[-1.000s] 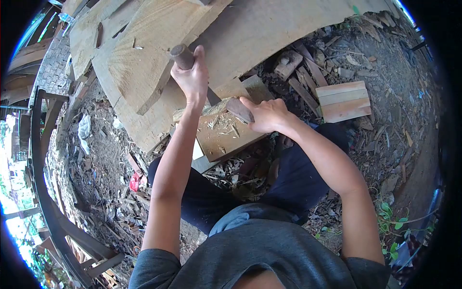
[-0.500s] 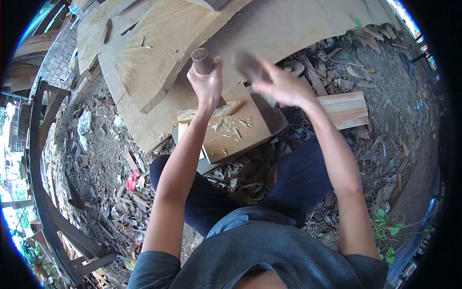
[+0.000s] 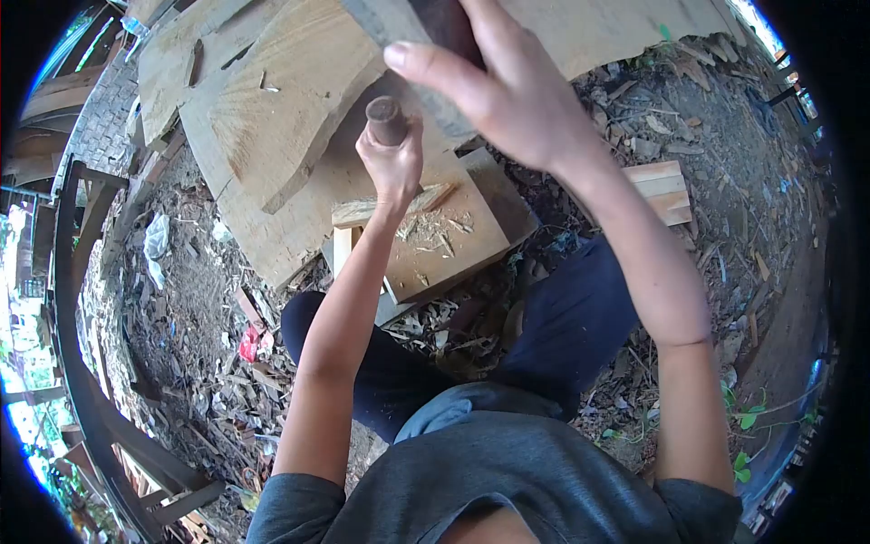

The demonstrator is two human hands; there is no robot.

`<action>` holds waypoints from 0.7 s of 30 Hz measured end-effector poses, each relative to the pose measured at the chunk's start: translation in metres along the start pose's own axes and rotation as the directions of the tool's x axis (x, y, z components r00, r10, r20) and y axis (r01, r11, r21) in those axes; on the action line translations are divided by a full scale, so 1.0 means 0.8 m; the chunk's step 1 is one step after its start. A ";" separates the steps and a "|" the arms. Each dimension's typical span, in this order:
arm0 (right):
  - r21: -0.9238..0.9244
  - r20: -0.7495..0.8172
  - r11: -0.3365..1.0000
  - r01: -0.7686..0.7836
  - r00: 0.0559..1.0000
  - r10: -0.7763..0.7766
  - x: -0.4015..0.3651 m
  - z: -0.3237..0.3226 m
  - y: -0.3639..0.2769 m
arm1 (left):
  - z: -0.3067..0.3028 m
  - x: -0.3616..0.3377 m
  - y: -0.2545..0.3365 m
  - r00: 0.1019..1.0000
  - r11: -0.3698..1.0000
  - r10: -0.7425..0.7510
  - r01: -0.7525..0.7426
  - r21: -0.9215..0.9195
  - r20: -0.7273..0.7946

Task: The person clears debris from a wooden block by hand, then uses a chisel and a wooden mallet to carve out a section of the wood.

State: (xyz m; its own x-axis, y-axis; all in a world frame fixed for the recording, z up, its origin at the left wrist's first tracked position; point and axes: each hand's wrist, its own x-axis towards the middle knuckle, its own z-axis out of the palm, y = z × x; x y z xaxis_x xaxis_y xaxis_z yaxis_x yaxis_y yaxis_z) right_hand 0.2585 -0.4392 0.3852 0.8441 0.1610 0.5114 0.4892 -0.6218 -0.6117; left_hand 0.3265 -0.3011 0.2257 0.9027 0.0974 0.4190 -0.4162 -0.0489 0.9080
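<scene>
Your left fingers (image 3: 403,152) grip a smooth, dark wooden peg (image 3: 385,118). Below them, a pale rough-sawn wooden block (image 3: 467,254) carries splintery chips (image 3: 435,238). Beside your right fingers (image 3: 435,71), the blade (image 3: 381,23) is matt grey metal.

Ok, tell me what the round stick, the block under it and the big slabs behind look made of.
Round stick in the left hand: likely wood, brown, smooth cut end. Block: pale bare wood, grain and loose chips on top. Slabs: rough-sawn timber, grain lines, uneven edges. Right hand's tool: too blurred.
</scene>
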 end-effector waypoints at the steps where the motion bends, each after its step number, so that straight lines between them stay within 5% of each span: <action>1: -0.046 0.092 0.997 -0.054 0.994 0.058 -0.008 0.006 0.005 | 0.002 -0.001 0.004 0.999 0.998 0.053 -0.053 -0.016 0.003; 3: -0.206 0.270 0.977 -0.051 0.957 0.107 -0.025 0.032 0.036 | 0.007 -0.009 0.018 0.983 0.984 0.164 -0.169 -0.061 -0.085; 4: -0.036 0.387 0.964 -0.262 0.886 0.255 -0.020 0.011 0.026 | 0.001 -0.009 0.025 0.984 0.983 0.177 -0.175 0.055 -0.035; 7: 0.147 0.303 0.886 -0.440 0.873 0.383 -0.040 0.028 0.052 | -0.020 -0.020 0.010 0.994 0.987 0.020 -0.002 0.164 -0.103; 8: 0.187 0.303 0.836 -0.515 0.840 0.450 -0.047 0.035 0.065 | -0.030 -0.019 0.015 0.971 0.999 -0.022 0.016 -0.028 -0.237; 9: 0.104 0.368 0.798 -0.594 0.768 0.523 -0.059 0.044 0.084 | -0.043 -0.017 0.018 0.936 0.976 -0.090 0.015 -0.215 -0.341; 12: -0.455 0.598 0.836 -0.307 0.590 0.542 -0.102 0.093 0.133 | -0.139 0.008 0.036 0.773 0.887 -0.356 0.103 -0.450 -0.526; 13: -0.591 0.654 0.796 -0.133 0.499 0.569 -0.115 0.100 0.131 | -0.189 0.024 0.030 0.696 0.942 -0.248 0.010 -0.336 -0.674; 15: -0.577 0.636 0.801 -0.159 0.528 0.563 -0.124 0.105 0.128 | -0.336 0.029 0.051 0.724 0.982 -0.089 -0.051 -0.182 -0.684; 17: -0.570 0.615 0.804 -0.171 0.560 0.555 -0.125 0.103 0.130 | -0.489 0.014 0.105 0.613 0.987 0.154 -0.054 0.154 -0.775; 21: -0.557 0.629 0.811 -0.181 0.545 0.554 -0.127 0.103 0.129 | -0.696 -0.051 0.251 0.435 0.684 0.611 0.131 0.718 -0.662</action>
State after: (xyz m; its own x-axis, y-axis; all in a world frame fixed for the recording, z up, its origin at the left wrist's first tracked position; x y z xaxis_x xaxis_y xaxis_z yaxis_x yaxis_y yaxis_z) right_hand 0.2408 -0.4565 0.2204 0.8692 0.2255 -0.4400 0.1212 -0.9599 -0.2526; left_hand 0.1450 0.2384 0.3931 0.0667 0.6702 0.7392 -0.0885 -0.7340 0.6734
